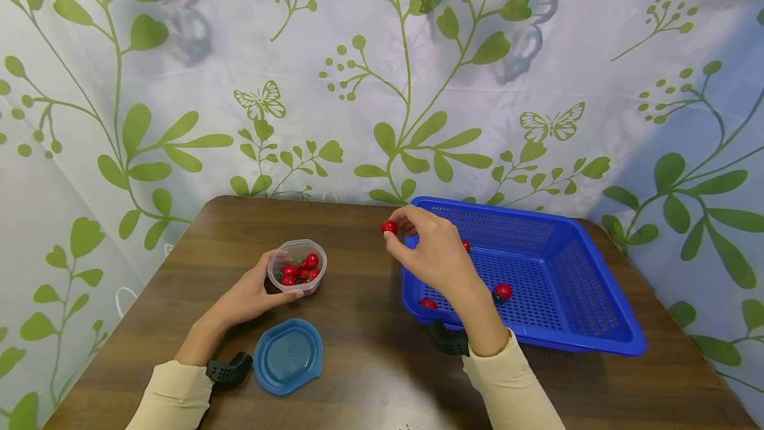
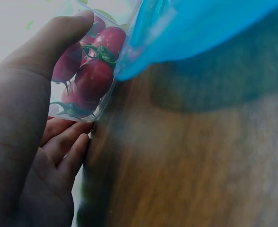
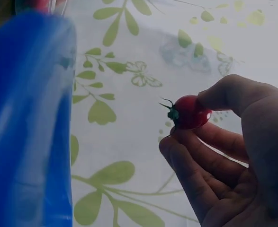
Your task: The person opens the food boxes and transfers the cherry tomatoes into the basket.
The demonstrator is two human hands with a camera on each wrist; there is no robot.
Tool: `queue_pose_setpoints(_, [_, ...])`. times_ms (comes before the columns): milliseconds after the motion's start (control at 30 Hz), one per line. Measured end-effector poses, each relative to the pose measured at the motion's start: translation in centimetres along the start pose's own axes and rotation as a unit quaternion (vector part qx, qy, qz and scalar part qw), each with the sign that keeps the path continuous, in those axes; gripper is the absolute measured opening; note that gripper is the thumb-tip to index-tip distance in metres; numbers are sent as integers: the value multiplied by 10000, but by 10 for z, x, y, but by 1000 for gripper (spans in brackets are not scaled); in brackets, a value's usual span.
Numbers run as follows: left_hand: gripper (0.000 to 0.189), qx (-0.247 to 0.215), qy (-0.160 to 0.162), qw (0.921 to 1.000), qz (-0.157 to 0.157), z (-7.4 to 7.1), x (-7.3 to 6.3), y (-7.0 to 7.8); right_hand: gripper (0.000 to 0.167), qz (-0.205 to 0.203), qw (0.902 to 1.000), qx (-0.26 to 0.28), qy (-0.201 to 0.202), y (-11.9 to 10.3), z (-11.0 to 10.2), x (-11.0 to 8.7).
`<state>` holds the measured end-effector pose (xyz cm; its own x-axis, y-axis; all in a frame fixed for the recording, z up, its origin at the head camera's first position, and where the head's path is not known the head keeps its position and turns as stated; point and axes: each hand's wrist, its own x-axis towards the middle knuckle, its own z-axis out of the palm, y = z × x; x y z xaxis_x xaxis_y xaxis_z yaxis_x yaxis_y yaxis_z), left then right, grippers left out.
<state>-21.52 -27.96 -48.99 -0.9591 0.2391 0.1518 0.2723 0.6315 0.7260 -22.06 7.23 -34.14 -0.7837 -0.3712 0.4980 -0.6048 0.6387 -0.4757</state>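
Observation:
Between thumb and fingers, my right hand (image 1: 434, 251) pinches a red cherry tomato (image 1: 389, 227) above the left rim of the blue basket. In the right wrist view the tomato (image 3: 192, 112) shows its green stem end. My left hand (image 1: 253, 290) holds a clear plastic container (image 1: 322, 263), thumb on the near side and fingers round the left. Several cherry tomatoes (image 1: 290, 271) lie inside it; the left wrist view shows these tomatoes (image 2: 95, 78) through the wall, with green stems. The blue basket (image 1: 597, 277) holds a few more tomatoes (image 1: 503, 292), partly hidden by my right arm.
A blue lid (image 1: 289, 356) lies on the brown wooden table (image 1: 364, 363), in front of the container and beside my left wrist strap (image 1: 231, 370). Behind the table hangs a white curtain (image 1: 334, 118) with green leaves and butterflies.

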Motion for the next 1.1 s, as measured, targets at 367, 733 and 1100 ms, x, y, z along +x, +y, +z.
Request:
queue_pose_setpoints(367, [90,-26,-2,10000,5,-1,-1,1,12,308,9990,-196,-256,14,-26,-9])
queue_pose_setpoints(733, [90,4,-6,10000,29,1,0,1,10,559,9942,-201,-894,47,-56,-14])
queue_pose_setpoints(1100, [90,26,16,10000,-21,0,-1,2,12,807,9864,-336,-1393,78,-73,-19])
